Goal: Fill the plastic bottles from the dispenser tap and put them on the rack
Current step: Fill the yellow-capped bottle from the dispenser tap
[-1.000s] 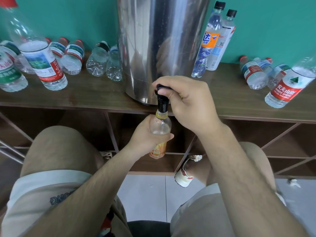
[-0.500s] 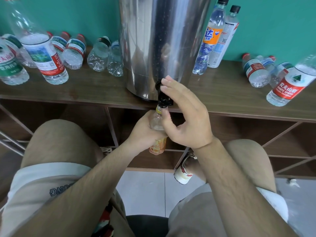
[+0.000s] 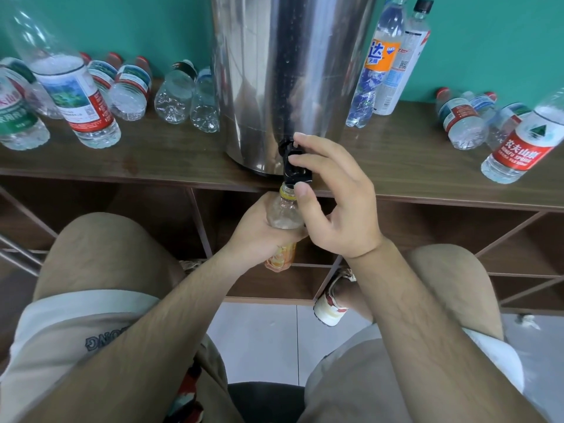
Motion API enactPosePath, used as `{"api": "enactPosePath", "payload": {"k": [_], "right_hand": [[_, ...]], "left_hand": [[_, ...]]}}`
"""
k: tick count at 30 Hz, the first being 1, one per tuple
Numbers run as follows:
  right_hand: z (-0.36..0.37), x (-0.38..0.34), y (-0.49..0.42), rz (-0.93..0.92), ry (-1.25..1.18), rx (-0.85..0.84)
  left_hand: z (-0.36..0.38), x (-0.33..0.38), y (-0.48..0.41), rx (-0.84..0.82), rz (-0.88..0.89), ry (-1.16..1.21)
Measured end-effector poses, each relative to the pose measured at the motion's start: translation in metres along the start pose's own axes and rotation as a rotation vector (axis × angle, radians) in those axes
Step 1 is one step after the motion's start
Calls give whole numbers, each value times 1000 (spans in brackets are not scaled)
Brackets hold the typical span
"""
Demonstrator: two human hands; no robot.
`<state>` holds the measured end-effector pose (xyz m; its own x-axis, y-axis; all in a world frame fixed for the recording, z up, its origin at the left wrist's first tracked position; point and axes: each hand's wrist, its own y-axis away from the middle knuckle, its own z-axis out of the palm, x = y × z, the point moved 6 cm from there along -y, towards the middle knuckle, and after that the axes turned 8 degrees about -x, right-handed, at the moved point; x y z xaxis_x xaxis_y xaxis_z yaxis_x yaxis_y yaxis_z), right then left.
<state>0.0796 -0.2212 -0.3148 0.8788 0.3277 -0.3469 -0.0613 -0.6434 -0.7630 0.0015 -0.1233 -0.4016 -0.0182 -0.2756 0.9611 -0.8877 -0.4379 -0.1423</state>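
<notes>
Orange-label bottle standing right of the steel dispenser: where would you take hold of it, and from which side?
Probably its clear lower body, below the label, from the front. The orange-label bottle stands upright, the steel dispenser close on its left, a white-label bottle beside its right, the wall behind; only the front is open.

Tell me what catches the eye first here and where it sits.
The tall steel dispenser stands mid-shelf, dominating the top centre. Just below it, the right hand pinches the black tap while the left hand grips a small bottle with its mouth under the spout. Clear plastic bottles lie and stand on the wooden rack top to either side.
</notes>
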Motion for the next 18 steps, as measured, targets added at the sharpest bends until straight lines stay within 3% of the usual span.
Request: {"api": "enactPosePath", "payload": {"k": [18], "right_hand": [[-6, 2, 1, 4, -24, -32]], "left_hand": [[-7, -22, -6, 44, -113, -62]]}}
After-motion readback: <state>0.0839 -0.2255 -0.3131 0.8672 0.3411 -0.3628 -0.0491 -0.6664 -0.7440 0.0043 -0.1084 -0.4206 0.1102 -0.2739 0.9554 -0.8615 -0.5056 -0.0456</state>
